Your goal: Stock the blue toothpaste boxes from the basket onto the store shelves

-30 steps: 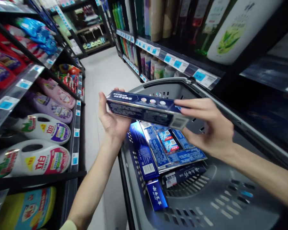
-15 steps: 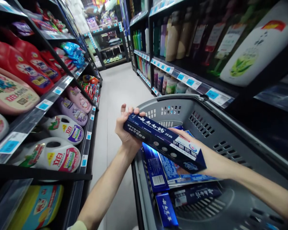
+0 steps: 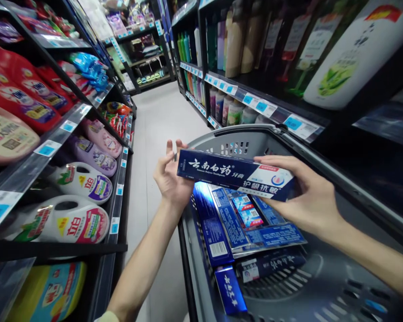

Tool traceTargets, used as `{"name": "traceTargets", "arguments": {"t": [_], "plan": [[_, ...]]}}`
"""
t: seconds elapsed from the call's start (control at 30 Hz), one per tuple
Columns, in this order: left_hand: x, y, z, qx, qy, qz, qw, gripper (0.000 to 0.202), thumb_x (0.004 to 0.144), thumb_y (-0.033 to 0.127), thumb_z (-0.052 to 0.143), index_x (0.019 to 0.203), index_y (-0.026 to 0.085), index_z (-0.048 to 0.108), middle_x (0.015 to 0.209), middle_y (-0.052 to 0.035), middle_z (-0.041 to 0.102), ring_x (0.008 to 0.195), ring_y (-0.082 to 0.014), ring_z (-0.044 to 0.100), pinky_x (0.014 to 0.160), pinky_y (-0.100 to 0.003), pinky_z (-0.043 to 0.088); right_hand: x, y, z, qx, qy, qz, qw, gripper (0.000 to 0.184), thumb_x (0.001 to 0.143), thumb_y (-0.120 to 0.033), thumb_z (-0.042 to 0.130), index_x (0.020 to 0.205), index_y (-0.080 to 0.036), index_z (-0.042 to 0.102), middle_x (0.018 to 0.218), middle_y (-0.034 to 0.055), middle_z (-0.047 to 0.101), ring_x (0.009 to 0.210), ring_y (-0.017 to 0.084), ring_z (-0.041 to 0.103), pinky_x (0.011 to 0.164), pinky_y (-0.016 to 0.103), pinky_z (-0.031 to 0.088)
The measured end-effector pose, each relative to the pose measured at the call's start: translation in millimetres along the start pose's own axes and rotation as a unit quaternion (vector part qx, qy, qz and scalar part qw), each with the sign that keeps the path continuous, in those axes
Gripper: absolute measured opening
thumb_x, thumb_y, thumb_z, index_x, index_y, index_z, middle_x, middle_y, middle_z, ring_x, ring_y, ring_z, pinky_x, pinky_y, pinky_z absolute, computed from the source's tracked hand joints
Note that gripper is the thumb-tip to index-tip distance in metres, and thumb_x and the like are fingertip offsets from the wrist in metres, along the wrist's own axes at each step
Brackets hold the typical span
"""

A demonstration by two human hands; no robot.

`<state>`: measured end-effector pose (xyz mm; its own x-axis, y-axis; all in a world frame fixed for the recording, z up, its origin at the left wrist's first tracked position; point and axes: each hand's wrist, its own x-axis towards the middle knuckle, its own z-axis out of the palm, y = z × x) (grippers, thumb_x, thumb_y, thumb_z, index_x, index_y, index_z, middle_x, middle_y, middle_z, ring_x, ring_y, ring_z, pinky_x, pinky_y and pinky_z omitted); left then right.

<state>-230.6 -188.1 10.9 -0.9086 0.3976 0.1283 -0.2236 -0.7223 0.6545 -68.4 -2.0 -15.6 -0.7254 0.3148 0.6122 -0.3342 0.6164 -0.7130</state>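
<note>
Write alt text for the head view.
A right hand grips a dark blue toothpaste box over a grey basket, the left hand open against its other end. More blue boxes lie in the basket; detergent jugs fill shelves on the left, bottles on the right.

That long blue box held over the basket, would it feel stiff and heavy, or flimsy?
Probably stiff and light: the blue box runs straight between the left hand and right hand, supported only at its ends. Its flat sides suggest it won't roll. The glossy card may be slightly slippery and could dent if squeezed.
</note>
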Motion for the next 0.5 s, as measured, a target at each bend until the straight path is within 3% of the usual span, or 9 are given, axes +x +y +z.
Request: {"name": "traceTargets", "arguments": {"t": [0.07,0.17,0.5], "plan": [[2.5,1.5,-2.2,-0.005,0.008,-0.038,0.999,0.025,0.073,0.022,0.065,0.098,0.023,0.063,0.103,-0.0019,0.068,0.1,-0.0163,0.063,0.096,-0.031,0.05,0.9,2.4,-1.4,-0.014,0.0,-0.052,0.999,0.05,0.073,-0.021,0.081,0.12,-0.026,0.065,0.125,0.0062,0.067,0.121,0.027,0.061,0.109,0.045,0.047],[2.8,1.7,-2.4,-0.015,0.004,-0.051,0.999,0.022,0.073,0.022,0.064,0.095,0.024,0.064,0.098,0.0007,0.068,0.096,-0.0143,0.063,0.093,-0.029,0.05,2.4,3.8,-3.1,-0.015,-0.008,-0.057,0.998,0.052,0.072,-0.017,0.08,0.121,-0.026,0.064,0.124,0.006,0.067,0.122,0.026,0.06,0.11,0.046,0.046],[0.8,6.6,-4.2,0.124,0.022,0.004,0.992,0.025,0.076,0.033,0.068,0.098,0.022,0.061,0.102,-0.0024,0.067,0.101,-0.0169,0.063,0.094,-0.032,0.053,2.5,10.2,1.2,-0.014,-0.005,-0.051,0.999,0.052,0.071,-0.013,0.077,0.12,-0.022,0.063,0.123,0.0076,0.067,0.118,0.024,0.062,0.107,0.043,0.047]]}}
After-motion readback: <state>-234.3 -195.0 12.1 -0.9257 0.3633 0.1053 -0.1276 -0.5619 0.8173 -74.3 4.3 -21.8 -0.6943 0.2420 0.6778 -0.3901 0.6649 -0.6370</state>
